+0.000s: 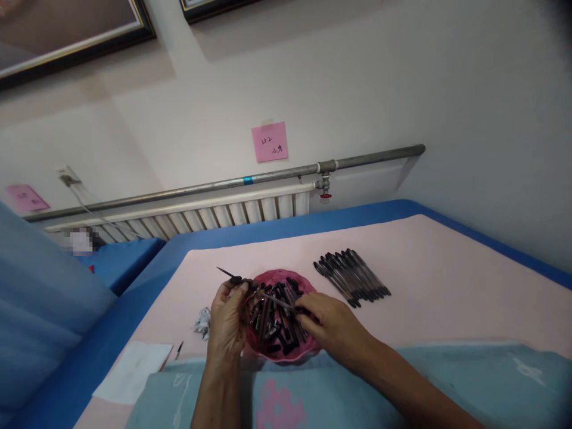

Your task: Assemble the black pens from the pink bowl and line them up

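Over the pink scalloped basket (280, 358), both of my hands are at work. My left hand (227, 319) is closed at the basket's left side, pinching a dark pen part (235, 279) whose thin pointed end sticks out to the upper left. My right hand (328, 322), at the right rim, grips a clear pen barrel (281, 302) slanting towards the left fingers. Whether the two pieces touch is too small to tell. Black caps and loose pen parts (272, 330) fill the basket. To the right, several black-capped clear pens (353, 277) lie side by side on the pink sheet.
A crumpled tissue (202, 323) lies left of my left wrist. White paper (131, 372) and a small dark pen piece (179, 350) are at the front left. Teal patterned cloth (447, 381) covers the near edge. Behind the table run a radiator (250, 211) and pipe (375, 157).
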`<state>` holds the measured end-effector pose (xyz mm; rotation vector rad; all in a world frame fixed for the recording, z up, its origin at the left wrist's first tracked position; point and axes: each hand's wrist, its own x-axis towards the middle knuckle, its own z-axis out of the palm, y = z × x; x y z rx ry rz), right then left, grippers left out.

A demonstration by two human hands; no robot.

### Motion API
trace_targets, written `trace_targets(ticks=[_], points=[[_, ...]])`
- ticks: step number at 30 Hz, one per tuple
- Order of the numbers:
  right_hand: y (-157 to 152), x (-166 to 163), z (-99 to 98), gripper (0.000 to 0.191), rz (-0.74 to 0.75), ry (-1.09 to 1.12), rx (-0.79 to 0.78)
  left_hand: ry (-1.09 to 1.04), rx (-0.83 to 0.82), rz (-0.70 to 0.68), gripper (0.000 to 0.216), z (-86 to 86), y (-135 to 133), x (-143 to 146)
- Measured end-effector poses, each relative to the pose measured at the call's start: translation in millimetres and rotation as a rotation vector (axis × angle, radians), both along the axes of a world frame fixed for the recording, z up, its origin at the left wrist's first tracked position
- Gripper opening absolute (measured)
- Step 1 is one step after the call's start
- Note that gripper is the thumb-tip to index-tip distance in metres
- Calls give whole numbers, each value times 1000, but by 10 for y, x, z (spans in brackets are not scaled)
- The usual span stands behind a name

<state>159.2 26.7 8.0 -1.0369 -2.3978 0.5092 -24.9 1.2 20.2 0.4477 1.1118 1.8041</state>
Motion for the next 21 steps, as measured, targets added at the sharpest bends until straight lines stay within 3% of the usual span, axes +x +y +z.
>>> trace_targets(ticks=[7, 13, 21], points=[[9, -1, -14, 13, -17, -40, 50, 8, 3, 14, 25, 8, 3, 25], [9, 10, -9, 14, -21, -45, 55, 22, 2, -83, 24, -3, 2, 98], [16, 14, -19, 14, -18, -35, 66, 7, -21, -35, 20, 13, -6, 75]])
